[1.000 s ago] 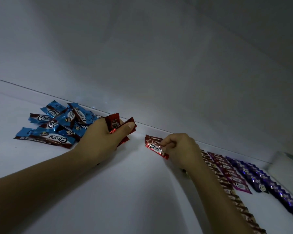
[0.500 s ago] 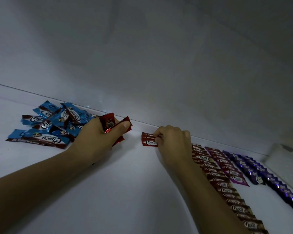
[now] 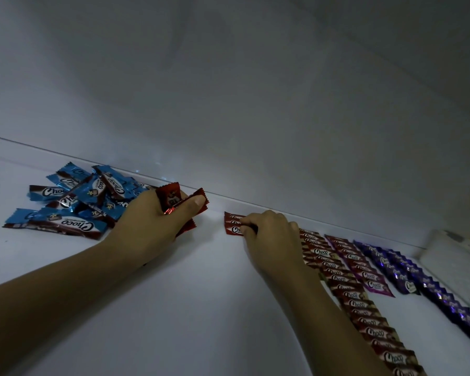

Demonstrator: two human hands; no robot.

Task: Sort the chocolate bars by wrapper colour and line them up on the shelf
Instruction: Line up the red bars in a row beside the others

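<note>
A white shelf (image 3: 196, 308) fills the lower half of the frame in dim light, meeting a plain pale back wall (image 3: 255, 104) along a line that slopes down to the right. In the lower right, sorted chocolate bars lie in overlapping rows: a long brown-red row (image 3: 364, 308) running out of the bottom edge, a shorter magenta row (image 3: 361, 267) just beside it, and purple rows (image 3: 423, 283) further right, near a white block (image 3: 456, 261) at the right edge. At centre left, a loose pile of blue bars (image 3: 79, 202) sits against the back of the shelf. The person's left hand (image 3: 149, 223), beside that pile, grips a small fan of red bars (image 3: 171, 198), with the thumb pressed across them. The right hand (image 3: 272, 237), at the centre of the frame, has its fingers curled and pinches the end of a short stack of red bars (image 3: 232, 223) lying flat on the shelf close to the back edge, left of the sorted rows.
</note>
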